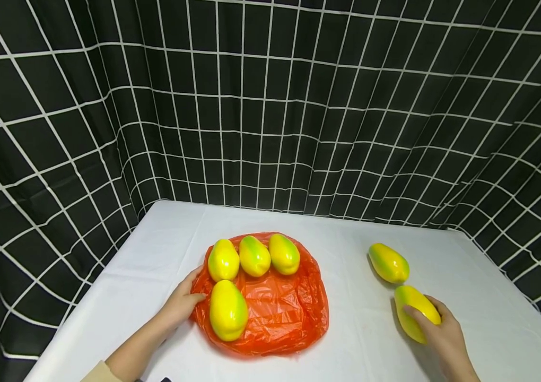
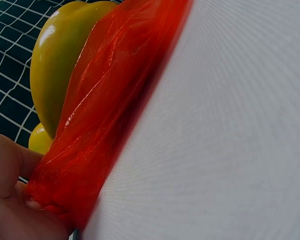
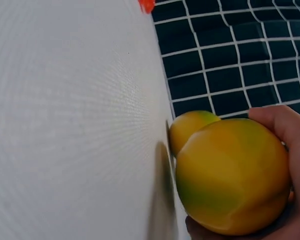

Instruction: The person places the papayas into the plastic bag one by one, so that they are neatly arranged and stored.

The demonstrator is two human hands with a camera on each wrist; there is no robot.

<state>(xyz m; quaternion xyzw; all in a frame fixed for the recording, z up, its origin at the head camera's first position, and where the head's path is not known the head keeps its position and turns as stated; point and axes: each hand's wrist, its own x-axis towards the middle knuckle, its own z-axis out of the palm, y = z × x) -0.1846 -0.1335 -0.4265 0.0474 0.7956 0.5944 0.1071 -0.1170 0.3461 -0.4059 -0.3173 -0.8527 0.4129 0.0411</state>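
A red plastic bag [image 1: 280, 313] lies spread on the table, bearing several yellow-green papayas: three in a row at its far side and a larger-looking papaya [image 1: 228, 310] at its near left. My left hand [image 1: 182, 301] grips the bag's left edge; in the left wrist view the red film [image 2: 90, 120] bunches between thumb and fingers. Off to the right, my right hand [image 1: 444, 331] holds a papaya [image 1: 411, 310] between thumb and fingers. Just beyond it another papaya [image 1: 389, 263] lies on the cloth. The right wrist view shows the held papaya [image 3: 230, 175] in front of that one.
A white cloth covers the table [image 1: 347, 318]. Black curtains [image 1: 261, 106] with a white grid surround the table's back and sides. A small dark object [image 1: 166, 379] shows at the bottom edge of the head view.
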